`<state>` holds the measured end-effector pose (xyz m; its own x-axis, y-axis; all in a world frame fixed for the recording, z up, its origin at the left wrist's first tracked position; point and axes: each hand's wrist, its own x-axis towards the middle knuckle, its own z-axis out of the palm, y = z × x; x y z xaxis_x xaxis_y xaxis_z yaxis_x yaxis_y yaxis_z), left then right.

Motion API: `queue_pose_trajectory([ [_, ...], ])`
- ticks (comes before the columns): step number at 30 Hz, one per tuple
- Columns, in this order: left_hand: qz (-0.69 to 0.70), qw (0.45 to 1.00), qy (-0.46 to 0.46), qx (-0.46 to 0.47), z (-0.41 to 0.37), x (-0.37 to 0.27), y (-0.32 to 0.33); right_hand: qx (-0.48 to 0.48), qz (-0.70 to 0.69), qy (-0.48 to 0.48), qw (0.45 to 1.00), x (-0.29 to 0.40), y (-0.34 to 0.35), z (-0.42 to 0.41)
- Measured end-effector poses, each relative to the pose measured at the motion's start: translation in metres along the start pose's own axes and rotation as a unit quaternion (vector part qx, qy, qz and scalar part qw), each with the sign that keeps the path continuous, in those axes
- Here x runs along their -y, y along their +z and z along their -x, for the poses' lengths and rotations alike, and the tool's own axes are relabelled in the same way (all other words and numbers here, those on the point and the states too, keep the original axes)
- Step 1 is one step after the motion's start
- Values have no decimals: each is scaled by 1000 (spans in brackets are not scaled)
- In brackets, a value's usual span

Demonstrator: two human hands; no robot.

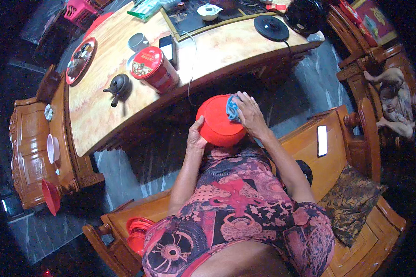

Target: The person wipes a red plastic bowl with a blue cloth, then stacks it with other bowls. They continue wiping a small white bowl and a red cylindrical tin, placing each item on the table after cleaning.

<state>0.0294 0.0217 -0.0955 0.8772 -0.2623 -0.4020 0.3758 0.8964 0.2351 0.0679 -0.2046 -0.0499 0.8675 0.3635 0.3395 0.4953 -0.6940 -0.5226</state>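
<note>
A round red container (213,117) is held above my lap, its flat circular face turned up towards me. My left hand (196,135) grips its lower left side, with the thumb on the outer wall. Bunched under the fingers of my right hand (251,116) is a blue cloth (232,109), pressed against the upper right of the flat face. The container's far side and the fingers beneath it are hidden.
Ahead stands a stone-topped table (225,41) with a dark teapot (119,86), a red tub (164,74) and a grey cup (137,42). On my wooden bench (298,138) lie a phone (322,141), a cushion (353,204) and red dishes (136,239). Another person (397,100) is at right.
</note>
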Motion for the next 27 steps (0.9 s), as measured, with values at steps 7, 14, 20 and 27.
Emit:
queue_pose_trajectory([
  [7,-7,1000,-13,17,4,0,-12,-3,11,-47,999,23,33,-19],
  [14,17,998,-19,49,7,0,-30,107,-55,-122,985,69,28,7],
  [20,5,1000,-12,5,10,2,-27,102,-89,-189,973,53,-13,40],
  [27,23,997,-67,43,4,-1,-17,-8,-221,-68,973,74,-22,5],
])
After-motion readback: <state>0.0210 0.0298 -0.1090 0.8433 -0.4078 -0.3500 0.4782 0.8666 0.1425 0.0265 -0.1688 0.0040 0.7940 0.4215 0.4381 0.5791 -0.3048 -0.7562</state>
